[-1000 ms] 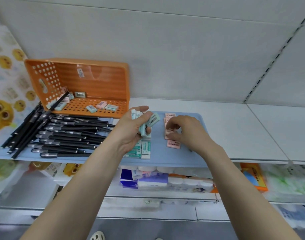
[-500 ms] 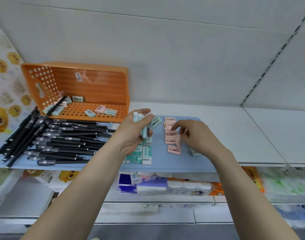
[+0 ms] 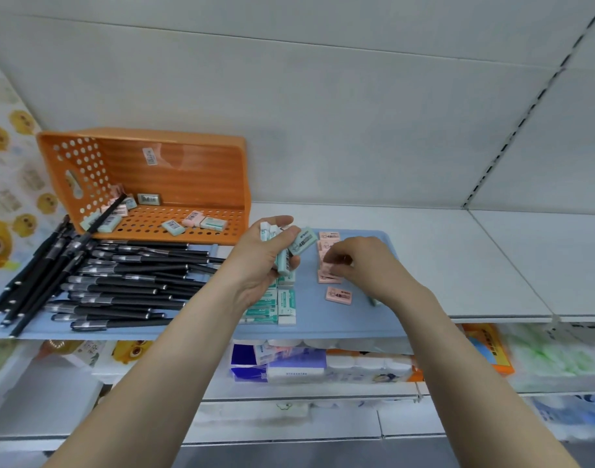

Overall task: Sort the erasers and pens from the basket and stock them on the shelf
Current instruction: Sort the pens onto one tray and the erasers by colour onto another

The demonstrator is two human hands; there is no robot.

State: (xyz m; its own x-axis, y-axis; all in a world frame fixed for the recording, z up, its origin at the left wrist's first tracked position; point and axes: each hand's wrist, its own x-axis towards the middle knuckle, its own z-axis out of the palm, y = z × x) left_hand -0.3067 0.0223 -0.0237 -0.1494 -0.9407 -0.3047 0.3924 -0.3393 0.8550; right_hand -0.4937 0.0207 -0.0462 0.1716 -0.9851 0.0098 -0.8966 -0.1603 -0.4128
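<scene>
An orange basket (image 3: pixel 201 146) lies tipped on its side on the shelf, with several green and pink erasers (image 3: pixel 213 223) and one black pen inside. Black pens (image 3: pixel 127 282) lie piled on a blue mat (image 3: pixel 323 319). My left hand (image 3: pixel 262 265) grips several green erasers (image 3: pixel 301 244) above a row of green erasers (image 3: pixel 284 304) on the mat. My right hand (image 3: pixel 363 265) rests its fingertips on a column of pink erasers (image 3: pixel 329 236); whether it grips one is unclear. One pink eraser (image 3: pixel 338 294) lies apart, nearer the front.
The white shelf (image 3: pixel 458 258) runs on to the right of the mat. Below it, a lower shelf holds tissue packs (image 3: pixel 289 366) and an orange box (image 3: pixel 488 349). Yellow cartoon-printed packs (image 3: pixel 5 184) stand at the left.
My right hand has drawn back slightly along the pink column and now pinches at its middle. My left hand keeps the green erasers, nearly still.
</scene>
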